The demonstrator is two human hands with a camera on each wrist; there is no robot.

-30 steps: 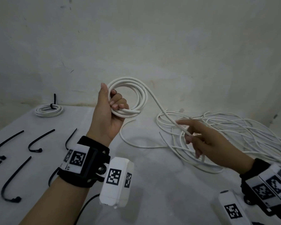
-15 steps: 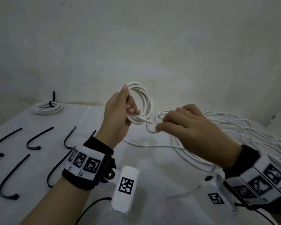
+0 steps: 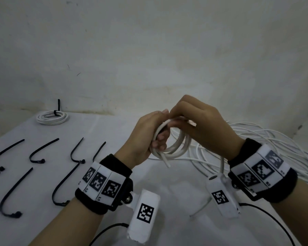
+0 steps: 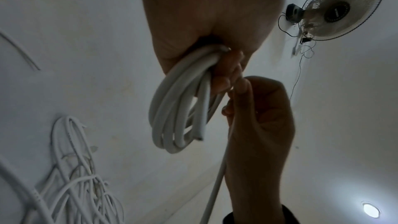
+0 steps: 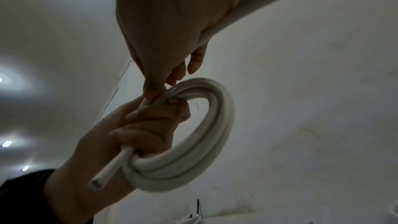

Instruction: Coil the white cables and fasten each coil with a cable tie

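Note:
My left hand (image 3: 150,137) grips a small coil of white cable (image 3: 178,148) held above the table, its cut end (image 3: 168,165) sticking out below the fingers. The same coil (image 5: 206,140) shows as a ring in the right wrist view and hangs under the palm (image 4: 172,117) in the left wrist view. My right hand (image 3: 201,126) pinches the cable's free strand (image 4: 217,180) against the top of the coil, beside the left fingers. A loose pile of white cables (image 3: 267,148) lies on the table at the right. Several black cable ties (image 3: 37,155) lie at the left.
A finished coil (image 3: 52,117) fastened with a black tie sits at the table's back left by the wall. The white table (image 3: 176,192) runs to the wall behind. A wall fan (image 4: 342,4) shows in the left wrist view.
My right hand came up from the cable pile to the coil, bringing the strand round as another loop. Both hands dropped lower and nearer, and the coil turned.

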